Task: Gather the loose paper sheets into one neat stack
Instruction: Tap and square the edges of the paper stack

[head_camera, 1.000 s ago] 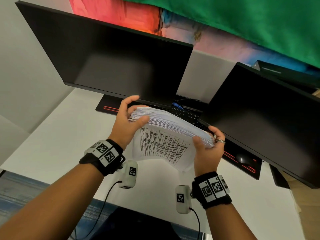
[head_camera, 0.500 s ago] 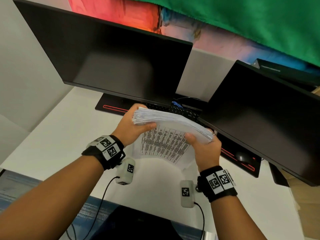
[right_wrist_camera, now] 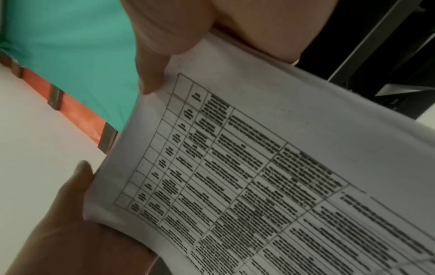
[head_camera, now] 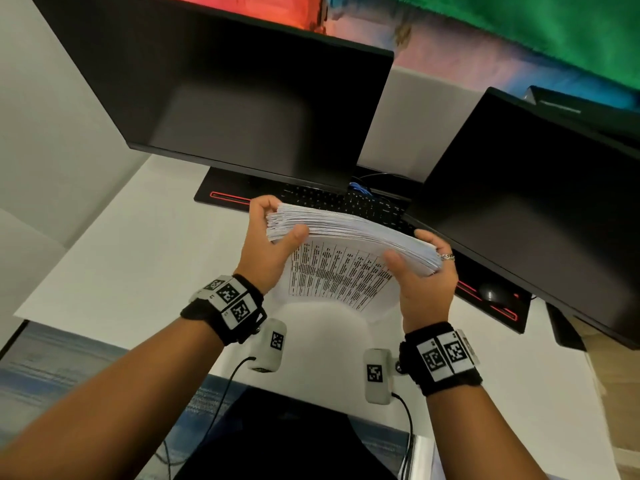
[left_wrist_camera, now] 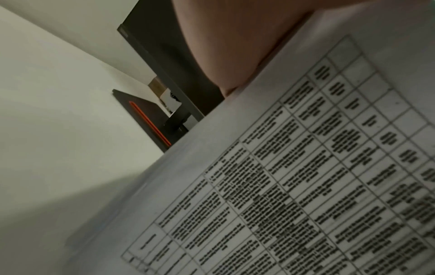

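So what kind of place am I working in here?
Most likely an office or computer workstation: two dark monitors stand on a white desk, with a black keyboard and mouse behind the paper stack held in both hands.

I see a matt white paper stack [head_camera: 349,233] printed with black tables, glossy dark monitor screens [head_camera: 242,105], a smooth matt white desk [head_camera: 138,258], and green cloth [head_camera: 554,32] (slightly fuzzy) behind.
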`<state>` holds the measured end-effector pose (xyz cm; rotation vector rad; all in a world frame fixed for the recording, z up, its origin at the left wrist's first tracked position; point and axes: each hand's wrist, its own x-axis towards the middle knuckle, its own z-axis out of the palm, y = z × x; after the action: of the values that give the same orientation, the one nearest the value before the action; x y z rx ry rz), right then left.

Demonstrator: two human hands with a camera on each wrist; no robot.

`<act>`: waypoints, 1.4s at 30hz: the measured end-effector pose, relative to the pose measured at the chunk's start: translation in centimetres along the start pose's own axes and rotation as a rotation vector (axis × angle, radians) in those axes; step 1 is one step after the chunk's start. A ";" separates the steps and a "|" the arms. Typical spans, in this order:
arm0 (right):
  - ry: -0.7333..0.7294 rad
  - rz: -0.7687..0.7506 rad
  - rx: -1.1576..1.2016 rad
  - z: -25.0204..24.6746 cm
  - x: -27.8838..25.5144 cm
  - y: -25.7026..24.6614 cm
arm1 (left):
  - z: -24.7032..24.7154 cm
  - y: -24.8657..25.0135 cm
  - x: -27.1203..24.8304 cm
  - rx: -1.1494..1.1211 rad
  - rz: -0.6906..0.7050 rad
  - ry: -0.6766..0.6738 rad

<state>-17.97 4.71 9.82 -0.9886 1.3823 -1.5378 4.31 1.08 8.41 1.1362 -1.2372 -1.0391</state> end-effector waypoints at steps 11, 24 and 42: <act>0.205 -0.103 -0.036 1.3 0.8 -0.2 | 1.0 1.6 0.9 0.097 0.084 0.172; 0.296 -0.073 -0.015 2.0 0.3 -0.3 | 1.3 2.1 2.2 0.037 -0.012 0.237; 0.034 0.064 -0.109 -0.5 1.0 1.6 | -2.2 0.6 2.8 0.083 -0.047 -0.152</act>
<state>-18.63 3.84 8.20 -0.9779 1.5207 -1.4509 6.70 -1.42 9.48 1.1717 -1.3908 -1.1351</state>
